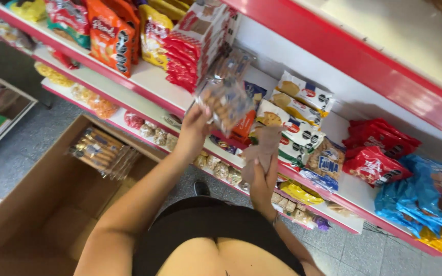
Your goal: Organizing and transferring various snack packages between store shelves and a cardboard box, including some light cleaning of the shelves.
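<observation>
Left hand (196, 122) grips a clear, motion-blurred cookie bag (224, 99); right hand (263, 176) clutches a blurry brown cloth (264, 145)

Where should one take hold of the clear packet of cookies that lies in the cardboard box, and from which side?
Grip the clear packet of cookies across its narrow width, near the middle, coming down from above. It lies flat and long against the wall of the cardboard box, whose top is open. Soft wrapping there probably allows a pinch. Both hands are busy: the left hand holds a cookie bag, the right hand a brown cloth.
</observation>
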